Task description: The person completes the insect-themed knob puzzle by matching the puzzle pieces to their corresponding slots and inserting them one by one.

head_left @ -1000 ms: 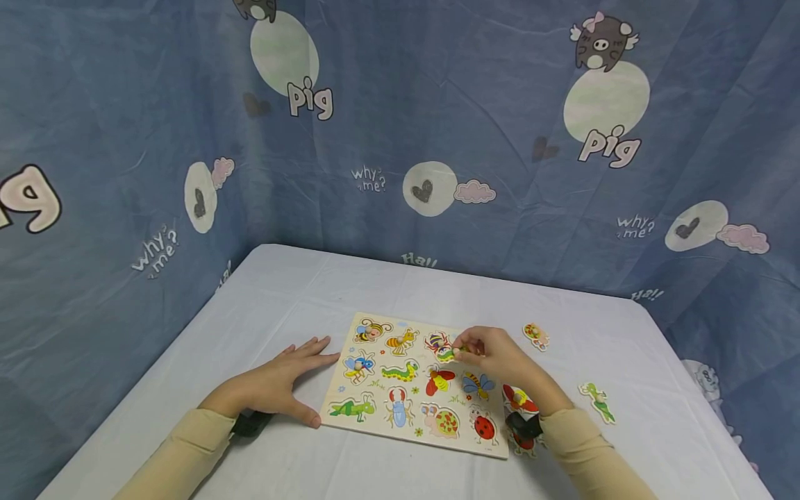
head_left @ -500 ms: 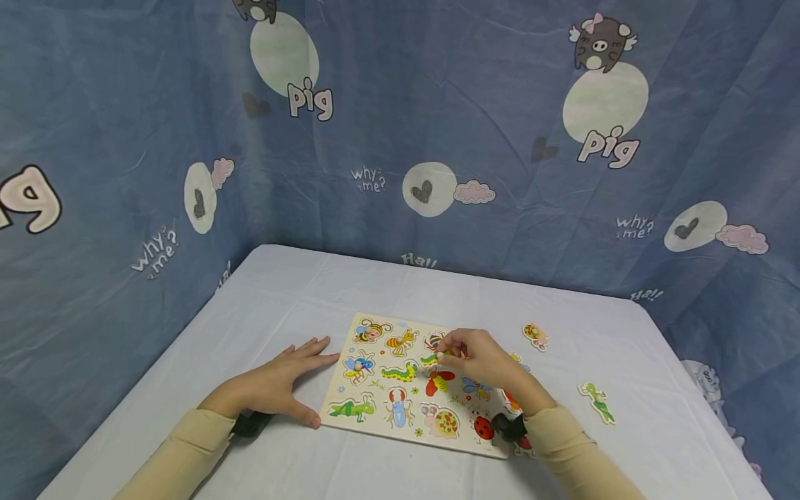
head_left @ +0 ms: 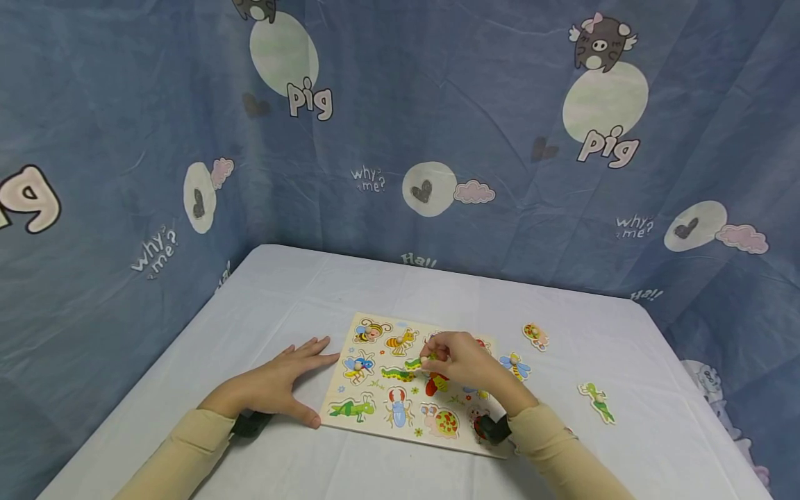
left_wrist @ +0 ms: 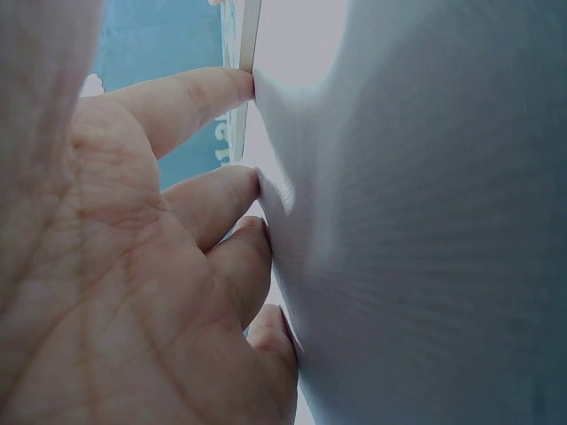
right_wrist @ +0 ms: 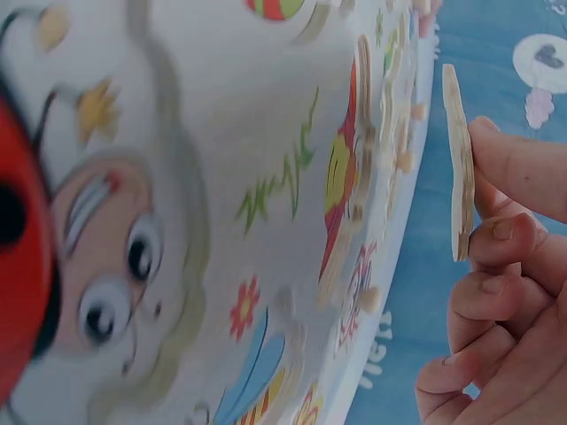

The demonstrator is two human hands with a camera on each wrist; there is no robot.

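Observation:
A wooden insect puzzle board (head_left: pixel 380 425) lies on the table. My right hand (head_left: pixel 465 362) pinches a green caterpillar puzzle piece (head_left: pixel 412 364) between thumb and fingers, over the middle of the board. Just below and left of it is the caterpillar picture (head_left: pixel 394 375), partly covered. In the right wrist view, the piece (right_wrist: pixel 461 168) appears edge-on, raised off the board. My left hand (head_left: pixel 281 378) is spread at the board's left side, thumb by the near corner. In the left wrist view, its fingertips (left_wrist: pixel 239 84) touch the white tablecloth beside the board's edge.
Loose pieces lie right of the board: a snail (head_left: pixel 535 336), a blue-winged dragonfly (head_left: pixel 515 366) and a green grasshopper (head_left: pixel 598 403). My right forearm hides part of the table there. A patterned blue curtain (head_left: pixel 387 125) hangs behind the white-covered table (head_left: pixel 281 285).
My right hand has moved left across the board with the caterpillar piece, from near the spider towards the caterpillar picture. The dragonfly piece has come into view. My left hand has stayed put.

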